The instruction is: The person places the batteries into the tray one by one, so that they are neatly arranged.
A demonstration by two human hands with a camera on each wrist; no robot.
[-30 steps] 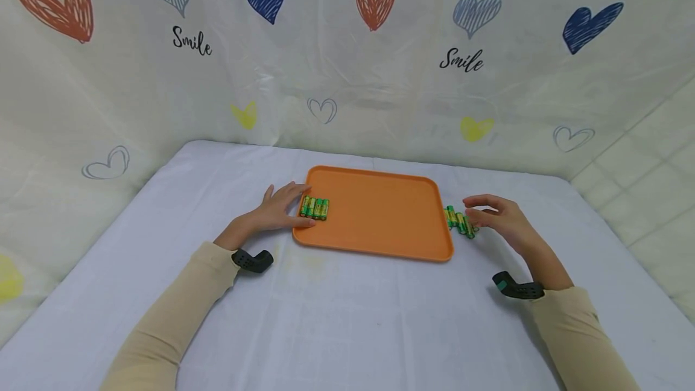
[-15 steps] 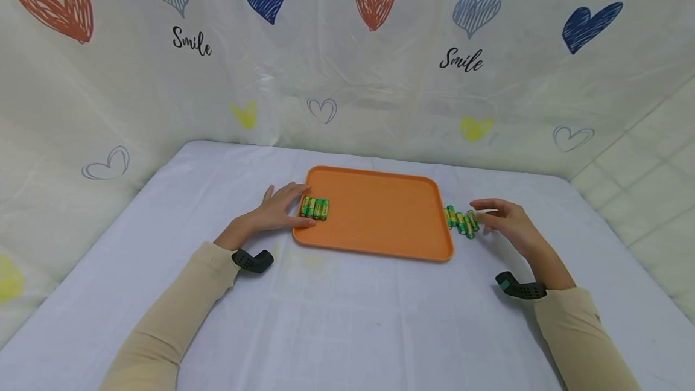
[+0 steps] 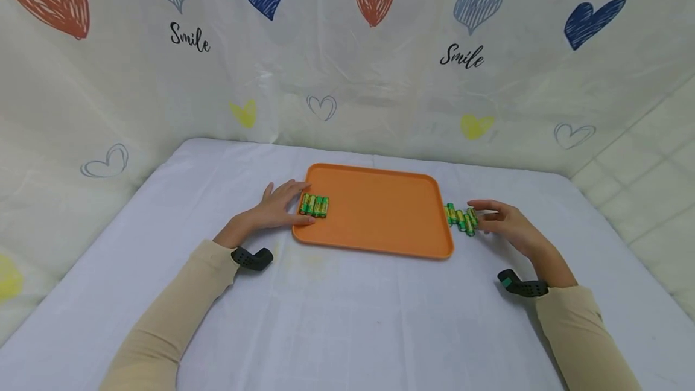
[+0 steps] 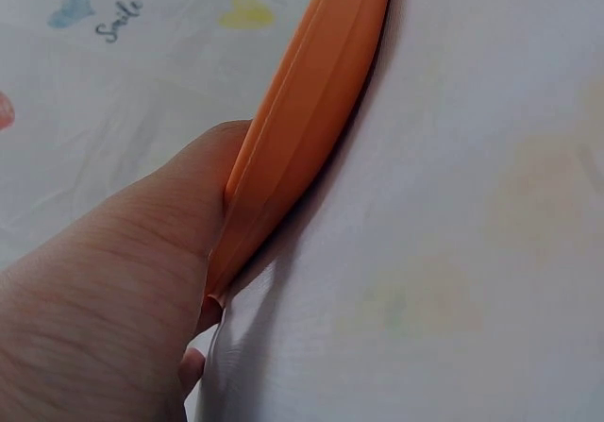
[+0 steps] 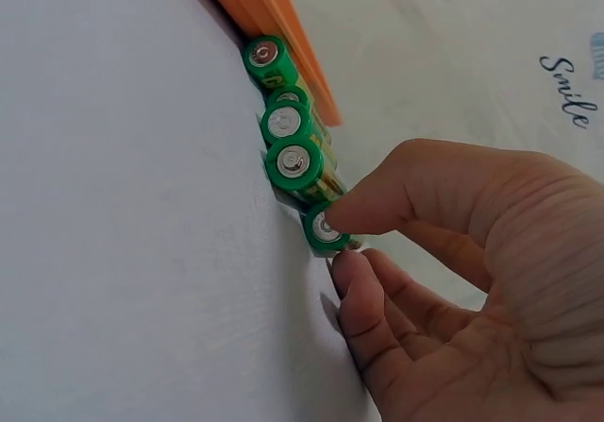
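My left hand [image 3: 276, 205] holds the left end of an orange tray [image 3: 380, 213], its thumb over the rim in the left wrist view. Several green and yellow batteries [image 3: 314, 206] lie side by side in the tray near this hand. Outside the tray's right edge, more batteries [image 3: 459, 217] form an uneven row on the cloth. My right hand [image 3: 505, 223] is at the far right of that row. In the right wrist view its thumb lies over the flat end of the last battery [image 5: 321, 235], with fingertips close against the other side, pinching it.
A white cloth [image 3: 347, 318] covers the table. Behind it hangs a pale sheet [image 3: 326, 59] printed with hearts and the word Smile. Each wrist wears a black device, the left one [image 3: 252, 259] and the right one [image 3: 522, 285].
My right hand has shifted slightly right, and its fingers have come in round the outermost battery of the row. The left hand and the tray stay put; the head view tips slightly.
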